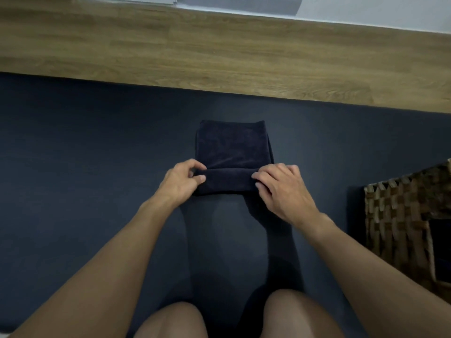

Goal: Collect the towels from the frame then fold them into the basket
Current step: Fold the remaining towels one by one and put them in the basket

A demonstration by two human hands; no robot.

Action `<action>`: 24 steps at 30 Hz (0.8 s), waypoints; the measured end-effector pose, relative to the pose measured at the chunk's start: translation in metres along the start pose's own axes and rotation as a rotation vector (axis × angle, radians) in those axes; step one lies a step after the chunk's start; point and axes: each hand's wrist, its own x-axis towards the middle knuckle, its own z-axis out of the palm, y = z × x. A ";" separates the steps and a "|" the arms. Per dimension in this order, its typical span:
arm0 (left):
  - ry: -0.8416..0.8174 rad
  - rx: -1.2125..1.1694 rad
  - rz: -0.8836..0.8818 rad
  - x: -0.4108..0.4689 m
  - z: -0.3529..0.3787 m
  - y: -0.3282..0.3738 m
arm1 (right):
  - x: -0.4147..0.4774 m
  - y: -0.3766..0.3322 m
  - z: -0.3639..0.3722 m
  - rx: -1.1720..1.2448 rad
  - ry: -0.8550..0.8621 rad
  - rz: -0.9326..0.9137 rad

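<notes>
Two bare knees (170, 320) fill the bottom edge of the frame, and two bare forearms reach up from them toward the centre. The person sits or kneels on a dark mat (85, 154) that covers the lower two thirds of the picture.

At the centre lies a dark towel (231, 147), already folded into a compact rectangle flat on the mat. Its near edge is turned over into a narrow band. The left hand (181, 182) pinches the left end of that band between thumb and fingers (201, 178). The right hand (285, 189) grips the right end, its fingers curled over the fold.

A woven basket (400, 215) stands at the right edge of the frame, well apart from the towel. Its opening is dark, and it is not possible to tell whether any towels lie inside.

Wood floor (219, 57) runs across the upper part of the frame, with a pale wall (390, 11) at the upper right. The frame that held the towels is not in view.

Judging by this, the task is in its folding stage. This towel has been collected and is mostly folded, with what looks like a last fold or roll under way. It is not yet in the basket. Left to do, at least, is finishing this fold and moving the towel right into the basket. How many towels remain cannot be told.
</notes>
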 end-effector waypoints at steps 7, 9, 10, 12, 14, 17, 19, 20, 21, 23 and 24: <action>0.414 0.503 0.617 -0.020 0.015 -0.007 | 0.019 0.014 0.001 0.037 -0.202 0.024; 0.340 0.666 0.709 -0.018 0.017 -0.023 | 0.041 0.021 -0.006 0.149 -0.294 0.088; 0.299 0.695 0.694 -0.015 0.016 -0.028 | 0.051 0.027 -0.007 0.213 -0.346 0.125; 0.267 0.641 0.627 -0.007 0.012 -0.027 | 0.068 0.037 -0.007 0.311 -0.469 0.219; 0.227 0.450 0.541 0.003 0.007 -0.016 | 0.082 0.042 -0.006 0.406 -0.501 0.291; 0.121 0.209 0.348 0.022 -0.003 -0.001 | 0.089 0.038 -0.001 0.411 -0.389 0.369; 0.073 0.131 0.257 0.033 -0.009 0.005 | 0.084 0.030 0.004 0.206 -0.152 0.295; 0.064 0.103 0.227 0.038 -0.010 0.008 | 0.078 0.025 0.007 0.110 -0.028 0.224; 0.061 0.085 0.208 0.043 -0.011 0.010 | 0.071 0.021 0.011 0.060 0.058 0.166; 0.062 0.060 0.163 0.048 -0.012 0.014 | 0.058 0.020 0.017 0.050 0.108 0.111; 0.070 0.045 0.133 0.049 -0.012 0.016 | 0.052 0.022 0.020 0.051 0.076 0.100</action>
